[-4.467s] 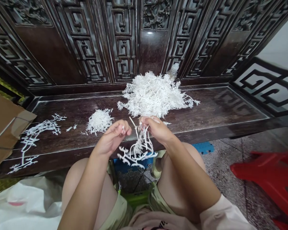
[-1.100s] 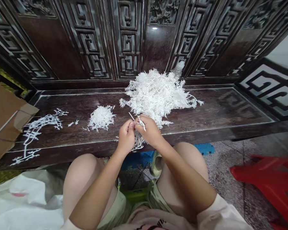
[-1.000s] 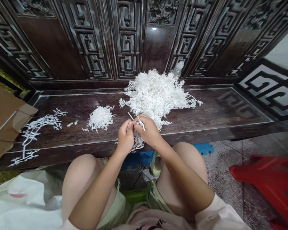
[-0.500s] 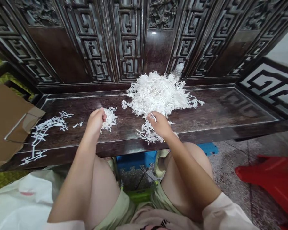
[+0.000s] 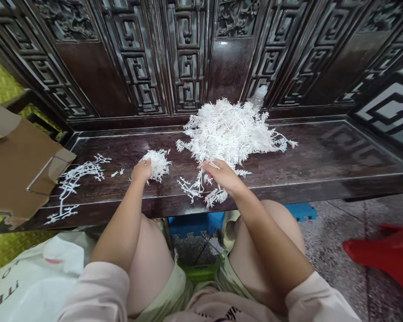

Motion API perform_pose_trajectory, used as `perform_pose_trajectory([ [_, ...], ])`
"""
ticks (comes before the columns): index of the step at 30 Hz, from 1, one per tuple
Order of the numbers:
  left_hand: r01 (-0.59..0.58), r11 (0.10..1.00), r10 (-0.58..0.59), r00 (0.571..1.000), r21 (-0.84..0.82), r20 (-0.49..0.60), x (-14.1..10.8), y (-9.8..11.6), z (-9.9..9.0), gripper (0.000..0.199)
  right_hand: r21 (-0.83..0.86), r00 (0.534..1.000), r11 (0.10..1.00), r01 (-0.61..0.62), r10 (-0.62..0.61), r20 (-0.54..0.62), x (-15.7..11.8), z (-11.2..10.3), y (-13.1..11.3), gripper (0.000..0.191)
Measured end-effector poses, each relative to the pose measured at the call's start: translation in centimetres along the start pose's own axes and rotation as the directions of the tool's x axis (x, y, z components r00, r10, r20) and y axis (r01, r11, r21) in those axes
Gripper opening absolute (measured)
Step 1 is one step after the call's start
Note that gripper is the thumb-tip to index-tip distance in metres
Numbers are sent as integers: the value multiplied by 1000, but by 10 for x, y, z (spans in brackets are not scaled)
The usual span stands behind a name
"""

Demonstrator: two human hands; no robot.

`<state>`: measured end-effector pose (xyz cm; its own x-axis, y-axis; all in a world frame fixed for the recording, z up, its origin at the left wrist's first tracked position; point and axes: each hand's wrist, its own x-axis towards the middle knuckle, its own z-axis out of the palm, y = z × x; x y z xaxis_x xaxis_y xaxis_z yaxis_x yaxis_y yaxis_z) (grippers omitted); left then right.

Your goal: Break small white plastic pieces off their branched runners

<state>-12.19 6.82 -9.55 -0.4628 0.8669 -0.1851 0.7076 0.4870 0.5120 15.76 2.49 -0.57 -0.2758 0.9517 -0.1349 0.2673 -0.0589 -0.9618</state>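
A large heap of white plastic sprigs [image 5: 228, 127] lies on the dark wooden bench [image 5: 319, 156]. Closed around a white branched sprig [image 5: 192, 188], my right hand [image 5: 220, 173] is at the heap's near edge; the sprig's bare branches hang toward the bench's front edge. My left hand [image 5: 142, 171] touches the left side of a small pile of white pieces [image 5: 159, 165]. Its fingers are curled together, and what they hold, if anything, is hidden. Bare white branches [image 5: 75, 176] lie farther left, with two small loose bits between them and my left hand.
A cardboard box [image 5: 20, 170] stands at the bench's left end. Behind the heap is a clear bottle with a white cap [image 5: 261, 91], before the carved backrest [image 5: 226, 67]. A white bag [image 5: 36, 273] lies lower left, a red plastic object [image 5: 386, 255] lower right.
My left hand has lowered against the small pile, its fist loosened. Below my right hand, the branched sprig has shifted and now hangs more separately. The whole view has shifted slightly.
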Motion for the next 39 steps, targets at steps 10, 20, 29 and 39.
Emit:
perform_pose_trajectory([
  [10,-9,999,14,992,38,-127,-17,17,-12,36,39,1000,999,27,-27,1,-1,-5,1,29],
  [20,48,998,-39,969,28,-243,-20,14,-13,36,46,998,997,61,-61,-7,-5,-7,-3,28],
  [29,-255,785,286,958,-565,-34,-74,68,-22,35,51,995,994,100,-101,13,-2,-8,2,27],
  [39,-352,624,593,794,-697,131,-129,100,-1,34,-12,991,995,99,-98,92,-4,-6,1,26],
])
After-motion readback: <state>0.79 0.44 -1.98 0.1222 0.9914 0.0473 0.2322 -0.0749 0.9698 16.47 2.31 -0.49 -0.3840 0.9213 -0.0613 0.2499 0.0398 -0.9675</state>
